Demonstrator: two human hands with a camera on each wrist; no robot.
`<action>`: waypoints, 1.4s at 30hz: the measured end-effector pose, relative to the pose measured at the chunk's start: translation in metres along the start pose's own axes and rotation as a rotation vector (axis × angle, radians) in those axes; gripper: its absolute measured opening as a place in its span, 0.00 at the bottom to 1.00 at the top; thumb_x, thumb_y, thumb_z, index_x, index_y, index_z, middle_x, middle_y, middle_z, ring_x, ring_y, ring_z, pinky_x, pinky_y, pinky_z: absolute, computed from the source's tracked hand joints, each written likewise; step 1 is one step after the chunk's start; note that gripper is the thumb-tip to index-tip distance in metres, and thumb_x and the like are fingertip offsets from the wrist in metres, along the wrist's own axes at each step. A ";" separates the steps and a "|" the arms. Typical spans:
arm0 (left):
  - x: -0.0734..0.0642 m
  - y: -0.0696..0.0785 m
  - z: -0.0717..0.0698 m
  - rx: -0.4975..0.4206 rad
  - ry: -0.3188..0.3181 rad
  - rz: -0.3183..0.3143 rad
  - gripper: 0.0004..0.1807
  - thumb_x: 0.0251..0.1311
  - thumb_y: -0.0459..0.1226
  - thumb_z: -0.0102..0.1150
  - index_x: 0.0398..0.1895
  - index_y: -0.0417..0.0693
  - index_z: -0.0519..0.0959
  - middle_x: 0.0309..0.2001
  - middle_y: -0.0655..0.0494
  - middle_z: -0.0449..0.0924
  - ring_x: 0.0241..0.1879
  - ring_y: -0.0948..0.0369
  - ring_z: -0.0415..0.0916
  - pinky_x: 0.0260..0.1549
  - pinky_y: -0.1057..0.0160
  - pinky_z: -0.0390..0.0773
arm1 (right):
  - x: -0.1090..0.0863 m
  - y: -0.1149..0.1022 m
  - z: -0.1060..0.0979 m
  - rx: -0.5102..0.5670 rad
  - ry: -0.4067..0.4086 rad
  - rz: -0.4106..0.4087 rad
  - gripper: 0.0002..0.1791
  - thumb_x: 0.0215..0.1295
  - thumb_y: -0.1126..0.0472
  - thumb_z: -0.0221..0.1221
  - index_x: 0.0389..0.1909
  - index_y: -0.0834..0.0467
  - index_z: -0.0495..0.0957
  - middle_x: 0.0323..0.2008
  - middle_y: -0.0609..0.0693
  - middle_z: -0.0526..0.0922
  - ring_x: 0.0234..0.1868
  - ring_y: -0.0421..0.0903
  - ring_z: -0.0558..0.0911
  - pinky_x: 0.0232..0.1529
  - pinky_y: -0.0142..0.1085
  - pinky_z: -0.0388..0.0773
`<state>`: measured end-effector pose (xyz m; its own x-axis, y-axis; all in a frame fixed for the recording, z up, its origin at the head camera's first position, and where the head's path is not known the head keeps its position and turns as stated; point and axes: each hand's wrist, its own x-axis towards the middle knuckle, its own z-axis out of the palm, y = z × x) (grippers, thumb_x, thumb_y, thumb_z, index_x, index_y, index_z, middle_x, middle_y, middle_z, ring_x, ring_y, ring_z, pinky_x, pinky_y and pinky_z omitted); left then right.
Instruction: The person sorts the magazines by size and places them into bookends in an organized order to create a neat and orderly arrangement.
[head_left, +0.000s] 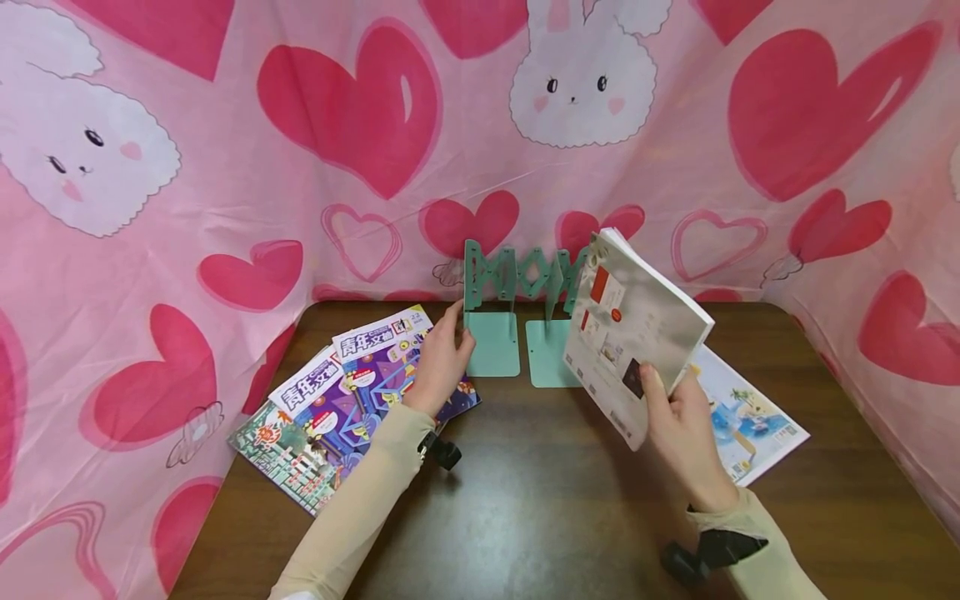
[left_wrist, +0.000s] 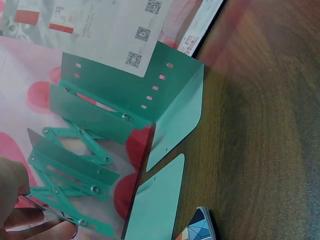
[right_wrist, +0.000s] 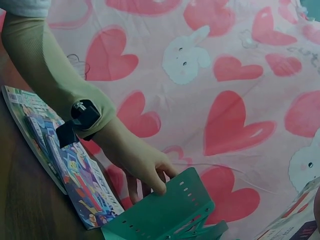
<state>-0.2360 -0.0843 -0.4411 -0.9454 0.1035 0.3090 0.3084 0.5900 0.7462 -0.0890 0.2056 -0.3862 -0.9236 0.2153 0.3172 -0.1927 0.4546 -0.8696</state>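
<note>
A green expanding bookend with scissor links and flat base plates stands at the back of the table. My left hand pinches the upright plate at its left end; in the left wrist view, thumb and fingers lie on opposite sides of that plate. My right hand grips a magazine by its lower right edge, thumb on the pale grey cover. It is held tilted above the table, in front of the bookend's right end, and hides part of it. The right wrist view catches only the magazine's edge.
Overlapping magazines with purple covers lie left of the bookend, a green-and-red one beneath them. A blue-and-white magazine lies at the right, partly behind the right hand. A pink heart-and-rabbit cloth hangs behind the brown table.
</note>
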 end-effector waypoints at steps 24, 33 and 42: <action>-0.002 0.000 0.000 0.004 0.006 0.007 0.29 0.72 0.34 0.54 0.76 0.44 0.67 0.58 0.42 0.82 0.52 0.49 0.81 0.56 0.49 0.80 | 0.036 0.015 0.031 0.096 0.011 0.000 0.23 0.81 0.61 0.50 0.71 0.66 0.67 0.68 0.65 0.75 0.67 0.62 0.76 0.68 0.64 0.68; 0.000 -0.001 0.002 0.013 0.008 0.023 0.29 0.72 0.34 0.54 0.76 0.43 0.67 0.58 0.41 0.81 0.52 0.49 0.81 0.56 0.48 0.80 | 0.042 0.020 0.044 0.094 0.053 -0.057 0.22 0.80 0.65 0.51 0.70 0.65 0.69 0.67 0.64 0.77 0.67 0.61 0.76 0.69 0.63 0.67; -0.001 -0.001 0.001 0.009 0.000 0.016 0.29 0.73 0.35 0.54 0.76 0.43 0.66 0.58 0.42 0.81 0.51 0.50 0.80 0.55 0.48 0.80 | 0.048 0.019 0.056 0.092 0.063 -0.068 0.22 0.81 0.63 0.50 0.71 0.63 0.67 0.68 0.64 0.76 0.67 0.64 0.76 0.68 0.66 0.67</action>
<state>-0.2353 -0.0844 -0.4433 -0.9403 0.1134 0.3209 0.3228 0.5955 0.7356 -0.1557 0.1766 -0.4090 -0.8851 0.2417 0.3976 -0.2868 0.3895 -0.8752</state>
